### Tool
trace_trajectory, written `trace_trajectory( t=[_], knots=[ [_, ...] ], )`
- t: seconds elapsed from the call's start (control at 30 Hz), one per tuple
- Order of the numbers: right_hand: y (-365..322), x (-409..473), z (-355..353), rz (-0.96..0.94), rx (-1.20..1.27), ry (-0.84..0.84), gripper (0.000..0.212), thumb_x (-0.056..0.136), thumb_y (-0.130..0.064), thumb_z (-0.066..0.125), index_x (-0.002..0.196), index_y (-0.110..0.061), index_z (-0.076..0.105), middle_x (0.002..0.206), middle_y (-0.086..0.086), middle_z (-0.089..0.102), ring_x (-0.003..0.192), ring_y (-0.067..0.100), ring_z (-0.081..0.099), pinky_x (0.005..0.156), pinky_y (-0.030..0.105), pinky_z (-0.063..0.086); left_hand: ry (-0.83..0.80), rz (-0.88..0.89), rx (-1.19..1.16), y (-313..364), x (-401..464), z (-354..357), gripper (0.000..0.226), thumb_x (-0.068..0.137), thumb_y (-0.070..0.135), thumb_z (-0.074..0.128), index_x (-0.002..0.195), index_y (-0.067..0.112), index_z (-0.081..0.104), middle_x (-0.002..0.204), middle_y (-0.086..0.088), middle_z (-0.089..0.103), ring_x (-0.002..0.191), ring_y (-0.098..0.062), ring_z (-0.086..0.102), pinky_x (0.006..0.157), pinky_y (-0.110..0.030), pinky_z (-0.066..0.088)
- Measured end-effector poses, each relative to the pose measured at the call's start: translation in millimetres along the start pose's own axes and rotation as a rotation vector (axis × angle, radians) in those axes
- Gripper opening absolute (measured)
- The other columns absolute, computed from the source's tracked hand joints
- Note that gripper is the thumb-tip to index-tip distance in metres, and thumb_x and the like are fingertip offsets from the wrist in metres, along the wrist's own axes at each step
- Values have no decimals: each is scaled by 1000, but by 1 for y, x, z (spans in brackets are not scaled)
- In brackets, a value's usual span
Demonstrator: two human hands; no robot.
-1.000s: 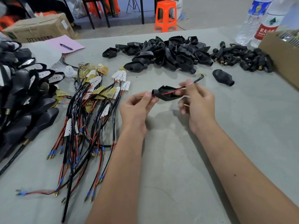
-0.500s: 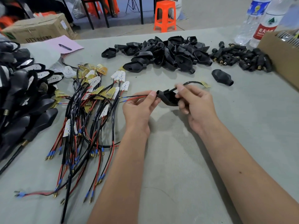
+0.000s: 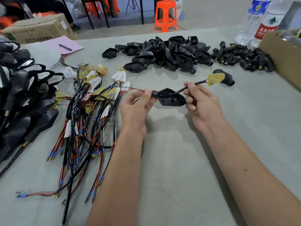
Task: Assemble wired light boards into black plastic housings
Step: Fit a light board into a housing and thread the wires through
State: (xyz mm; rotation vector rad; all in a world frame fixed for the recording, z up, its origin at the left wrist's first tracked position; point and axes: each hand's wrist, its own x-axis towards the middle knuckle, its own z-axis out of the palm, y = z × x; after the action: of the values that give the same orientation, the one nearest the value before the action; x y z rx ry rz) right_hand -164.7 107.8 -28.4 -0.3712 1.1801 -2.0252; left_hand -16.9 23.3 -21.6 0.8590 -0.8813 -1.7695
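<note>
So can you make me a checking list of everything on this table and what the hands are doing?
Surface: grey table, cloth-like cover.
Job's things: black housing held in the air, its cable threaded through, light board not yet seated; pile of empty housings; finished units stacked left.
Clutter: small black connectors, cardboard box, water bottles, pink paper with pen.
Grippers: left hand pinches housing neck; right hand pinches cable.
Cables: tangle of wired boards.
Surroundings: orange stool, carton.
</note>
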Motion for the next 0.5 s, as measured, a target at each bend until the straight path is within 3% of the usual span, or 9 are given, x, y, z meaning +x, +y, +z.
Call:
trace_trajectory(
  t=[0.07,0.2,0.33,0.5],
  knots=[
    [1,0,1,-19,-63,8,12,98,-11,68,93,-2,73,71,1,68,53,6,51,42,16,35,-29,-6,38,-1,-2,2,9,90,-1,74,92,7,69,87,-7,75,83,-16,75,84,-27,61],
    [2,0,2,-68,-207,-16,9,95,-11,72,95,-3,76,74,3,69,54,9,53,43,19,37,-17,15,114,-1,-1,0,19,89,-3,74,103,7,66,79,-5,73,76,-14,72,77,-22,58],
    [3,0,1,-63,-217,-53,12,92,2,71,97,-6,78,75,4,69,61,9,58,47,18,41,42,31,76,2,0,-1,16,92,-2,70,92,9,58,74,-2,64,65,-11,65,74,-23,58],
    [4,1,0,-99,-200,-39,12,86,5,76,94,-4,74,72,6,70,59,13,64,46,19,43,3,16,54,3,-4,2,11,91,-6,69,96,4,66,86,-11,69,75,-18,69,77,-25,60]
  ],
)
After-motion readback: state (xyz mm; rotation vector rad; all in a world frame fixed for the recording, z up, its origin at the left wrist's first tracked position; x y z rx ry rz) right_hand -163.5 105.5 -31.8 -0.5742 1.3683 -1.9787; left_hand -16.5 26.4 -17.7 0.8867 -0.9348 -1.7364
